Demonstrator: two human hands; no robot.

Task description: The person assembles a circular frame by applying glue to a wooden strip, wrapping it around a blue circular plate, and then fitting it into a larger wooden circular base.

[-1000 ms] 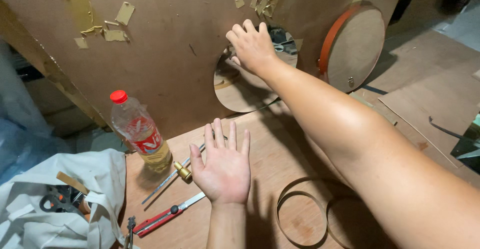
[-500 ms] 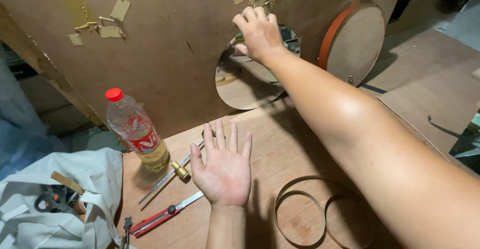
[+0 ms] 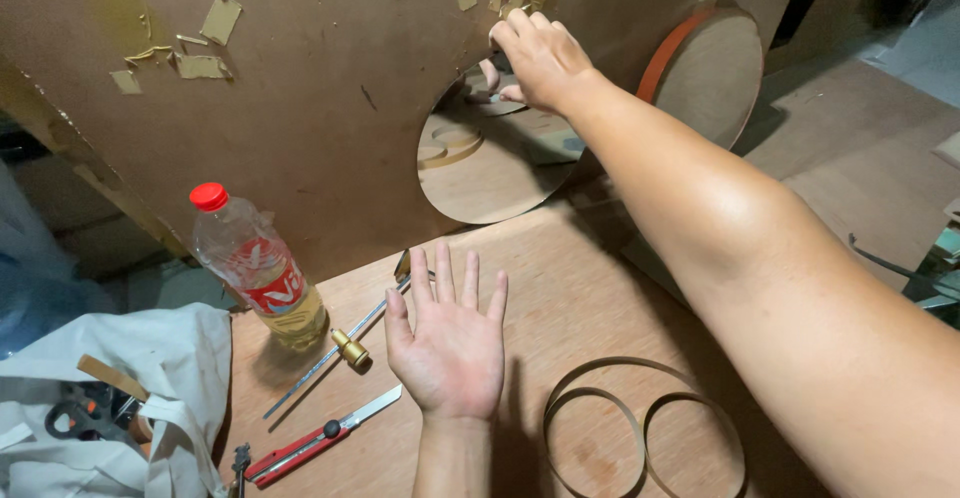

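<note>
Far left, near: white cloth bag (image 3: 110,398) with scissors (image 3: 85,413). Then plastic bottle (image 3: 255,268), red-handled knife (image 3: 320,438). Centre: left hand (image 3: 450,343) flat on plywood, fingers spread, holding nothing. Far right: right hand (image 3: 540,53), fingers curled over round hole's rim (image 3: 440,123) in upright brown board (image 3: 320,88).

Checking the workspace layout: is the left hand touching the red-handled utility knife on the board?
Apart. The head view shows the left hand flat on the board, with bare wood between its heel and the utility knife.
</note>
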